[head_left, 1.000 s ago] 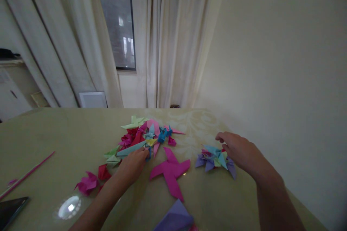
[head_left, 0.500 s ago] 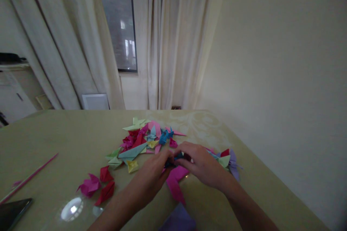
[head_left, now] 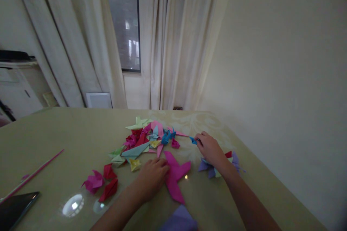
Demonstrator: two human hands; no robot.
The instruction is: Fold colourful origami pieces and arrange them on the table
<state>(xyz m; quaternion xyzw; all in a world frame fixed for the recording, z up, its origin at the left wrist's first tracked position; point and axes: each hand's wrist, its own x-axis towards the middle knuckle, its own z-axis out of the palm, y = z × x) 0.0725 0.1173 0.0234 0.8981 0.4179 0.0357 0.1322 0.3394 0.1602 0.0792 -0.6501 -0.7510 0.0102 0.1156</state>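
Out over the right half of the table, my right hand (head_left: 210, 148) pinches a small blue folded-paper piece (head_left: 193, 140) between its fingertips. My left hand (head_left: 154, 177) is low over the table, its fingers bent and close together on the left side of a pink origami pinwheel (head_left: 175, 173). That pinwheel lies flat, and its left arm is hidden under the fingers. Beneath my right wrist is a small group of folded papers in purple (head_left: 207, 166), light green and red. A purple paper piece (head_left: 180, 220) lies close to me at the bottom edge.
A heap of colourful origami (head_left: 138, 144) covers the table's middle. Nearer on the left are a magenta folded piece (head_left: 93, 181) and two red ones (head_left: 109, 190). A thin pink stick (head_left: 35, 173) and a dark flat device (head_left: 17, 209) lie far left. A wall (head_left: 284, 97) borders the right.
My hands have moved apart. The right went rightward and away with the blue paper; the left dropped back onto the pink pinwheel, which now shows more fully. The view shifted slightly.
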